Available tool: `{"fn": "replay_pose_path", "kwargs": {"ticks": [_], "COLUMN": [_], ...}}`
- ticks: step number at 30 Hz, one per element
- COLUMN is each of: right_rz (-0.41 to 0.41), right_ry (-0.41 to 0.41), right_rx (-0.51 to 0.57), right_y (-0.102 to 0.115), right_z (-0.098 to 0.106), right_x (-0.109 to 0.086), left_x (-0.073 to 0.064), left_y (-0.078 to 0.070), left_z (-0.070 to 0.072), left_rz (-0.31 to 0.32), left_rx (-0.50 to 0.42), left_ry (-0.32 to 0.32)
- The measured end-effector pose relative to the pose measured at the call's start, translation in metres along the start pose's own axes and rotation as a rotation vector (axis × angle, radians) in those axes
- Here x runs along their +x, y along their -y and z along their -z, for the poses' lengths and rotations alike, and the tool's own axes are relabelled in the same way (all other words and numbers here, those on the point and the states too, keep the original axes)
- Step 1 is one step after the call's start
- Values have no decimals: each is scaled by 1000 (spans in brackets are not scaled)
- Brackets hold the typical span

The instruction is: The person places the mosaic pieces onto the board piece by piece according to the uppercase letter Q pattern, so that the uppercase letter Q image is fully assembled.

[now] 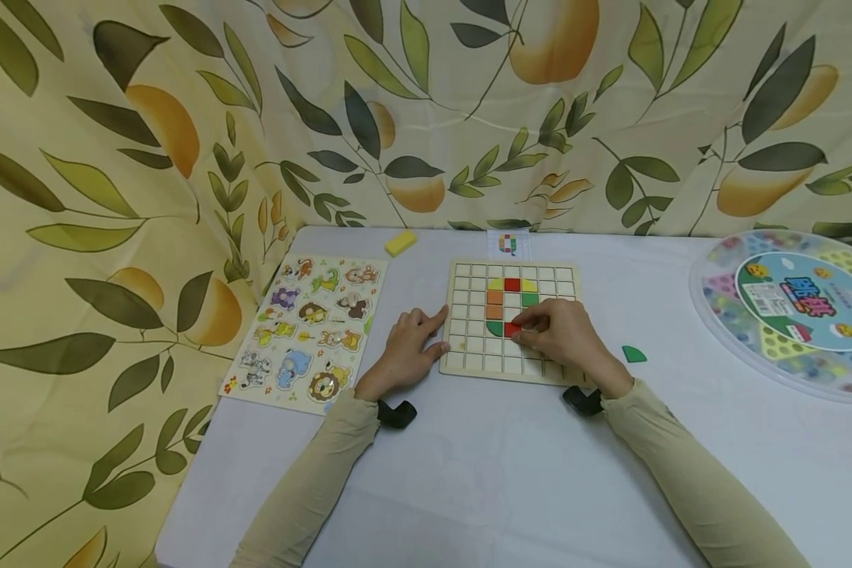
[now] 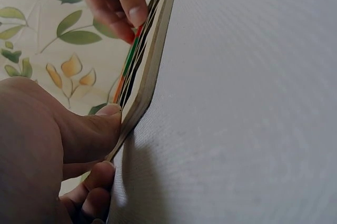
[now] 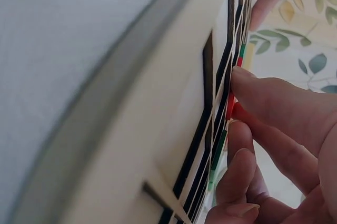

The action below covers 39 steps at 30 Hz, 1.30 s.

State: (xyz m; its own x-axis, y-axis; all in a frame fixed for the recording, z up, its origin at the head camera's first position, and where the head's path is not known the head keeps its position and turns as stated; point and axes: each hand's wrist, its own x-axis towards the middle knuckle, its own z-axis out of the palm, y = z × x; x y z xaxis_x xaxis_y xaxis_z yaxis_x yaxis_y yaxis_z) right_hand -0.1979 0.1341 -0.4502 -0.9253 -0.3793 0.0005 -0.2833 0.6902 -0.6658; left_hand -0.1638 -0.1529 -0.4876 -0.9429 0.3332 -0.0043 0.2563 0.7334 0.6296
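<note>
A wooden grid board lies on the table with colored tiles in its cells. My right hand is over its middle, thumb and forefinger pinching a red square tile at the board's surface. A green quarter-round tile sits just left of it. Higher up are orange tiles, another red tile, a green tile and yellow corner pieces. My left hand touches the board's left edge with outstretched forefinger and thumb; its thumb shows at the edge in the left wrist view.
A loose green quarter-round tile lies right of the board. An animal picture board is at left, a yellow block and small pattern card at the back. A large round clear case of pieces stands right.
</note>
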Motion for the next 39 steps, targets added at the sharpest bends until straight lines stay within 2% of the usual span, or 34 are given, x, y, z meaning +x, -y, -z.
{"fn": "replay_pose_path", "kwargs": {"ticks": [9, 15, 24, 34, 39], "right_rz": [30, 45, -49, -88, -99], "right_ry": [-13, -43, -37, -74, -48], "right_rx": [-9, -7, -44, -105, -146], "right_y": [-1, -6, -24, -45, -48], "right_z": [2, 12, 34, 53, 63], "right_x": [-5, -14, -34, -55, -64], "left_x": [-1, 0, -1, -3, -1], "left_y": [-2, -1, -3, -3, -3], "left_z": [1, 0, 1, 1, 0], "left_rz": [-1, 2, 11, 22, 25], "left_rx": [-3, 3, -16, -17, -21], "left_ry": [4, 3, 0, 2, 3]}}
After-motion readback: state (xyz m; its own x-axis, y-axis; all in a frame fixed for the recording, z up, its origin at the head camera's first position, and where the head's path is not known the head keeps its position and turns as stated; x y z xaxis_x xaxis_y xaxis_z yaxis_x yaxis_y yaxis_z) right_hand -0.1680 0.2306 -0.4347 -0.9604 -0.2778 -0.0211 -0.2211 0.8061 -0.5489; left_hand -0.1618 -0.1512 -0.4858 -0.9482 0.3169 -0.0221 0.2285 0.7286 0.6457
